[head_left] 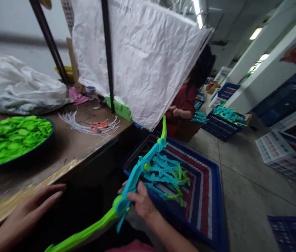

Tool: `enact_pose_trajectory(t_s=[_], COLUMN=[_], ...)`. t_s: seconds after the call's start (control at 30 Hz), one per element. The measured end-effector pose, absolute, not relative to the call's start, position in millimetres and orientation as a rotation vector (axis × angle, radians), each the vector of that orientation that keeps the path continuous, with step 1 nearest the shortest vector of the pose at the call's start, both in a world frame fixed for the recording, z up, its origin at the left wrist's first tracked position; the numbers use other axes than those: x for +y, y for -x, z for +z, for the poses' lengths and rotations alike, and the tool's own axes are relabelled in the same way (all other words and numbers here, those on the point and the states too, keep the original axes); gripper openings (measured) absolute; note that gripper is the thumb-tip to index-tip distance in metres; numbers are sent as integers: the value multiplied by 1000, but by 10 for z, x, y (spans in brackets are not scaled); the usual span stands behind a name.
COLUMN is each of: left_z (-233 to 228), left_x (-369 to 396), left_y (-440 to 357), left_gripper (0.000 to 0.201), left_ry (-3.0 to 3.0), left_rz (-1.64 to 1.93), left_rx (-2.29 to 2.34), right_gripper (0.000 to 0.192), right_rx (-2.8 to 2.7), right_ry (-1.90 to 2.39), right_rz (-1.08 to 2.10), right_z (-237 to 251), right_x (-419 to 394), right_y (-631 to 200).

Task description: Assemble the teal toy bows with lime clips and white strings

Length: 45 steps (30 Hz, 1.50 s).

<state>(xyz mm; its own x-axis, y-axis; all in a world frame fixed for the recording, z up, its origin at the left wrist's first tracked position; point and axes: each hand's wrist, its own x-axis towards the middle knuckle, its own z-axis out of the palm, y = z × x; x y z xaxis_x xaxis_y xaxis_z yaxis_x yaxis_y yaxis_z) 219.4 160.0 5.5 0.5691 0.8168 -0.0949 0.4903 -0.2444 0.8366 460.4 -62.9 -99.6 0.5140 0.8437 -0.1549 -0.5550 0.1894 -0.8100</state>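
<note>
- we see our right hand [141, 203] clenched round the middle of a long plastic toy bow [126, 196], teal along its upper limb and lime green along its lower one, with a green tip rising toward the white sheet.
- the bow is held off the desk, tilted, its upper half above the blue crate [208, 196] on the floor and its green end running down to the bottom edge of the view.
- our left hand [29, 213] lies released, fingers spread flat, at the near edge of the desk [66, 147], grasping nothing and well apart from the bow.
- in the crate, just beyond the right hand, lies a heap of teal and green toy parts [167, 175] on a striped lining.
- on the left part of the desk sits a dark round tray [19, 159] heaped with bright green pieces [8, 136].
- farther back on the desk lie orange-handled scissors [98, 126] on a bundle of white strings [79, 122], and a white plastic bag [16, 87] rests at the far left corner.
- a crumpled white sheet [142, 59] hangs from a dark frame over the far edge of the desk.
- behind it another person in a red top [183, 105] sits with teal parts at hand, beside a second blue crate [220, 126] of teal pieces.
- white crates [287, 147] stand on the floor at the right.
</note>
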Motion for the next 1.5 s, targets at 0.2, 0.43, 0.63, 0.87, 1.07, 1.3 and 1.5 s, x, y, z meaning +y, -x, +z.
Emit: enact_pose_trajectory(t_s=[0.2,0.43,0.63,0.87,1.07,1.3,1.5], left_z=[186,112,-90,-232,-210,-300,-356], left_x=[1434,1171,941,627,500,158,-42], left_y=[-2197,-1819,-989,-420,-112,55,-55], left_gripper=[49,54,44,35,38,59,61], left_ry=[-1696,-1698,-1489,-1147,-917,-691,-571], left_rz=[-3,-185,139,628,850,824,818], left_rx=[669,588,790,1042,1147,1271,1289], right_gripper=[49,53,53,47,42,47,35], right_rx=[-650,-841,-1024,-1396,-1512,-1210,-1110], right_ry=[875,935,953,907,897,1018,946], right_rz=[1415,1698,1850,1904,1907,1583,1467], right_z=[-967,-1077,-1172,-1113,-1086,-723,-414], right_x=[-492,-257,-125,138,392,877,1092], right_y=[-3551,-2870,-2345,-2055,-2384,-3051,-3022])
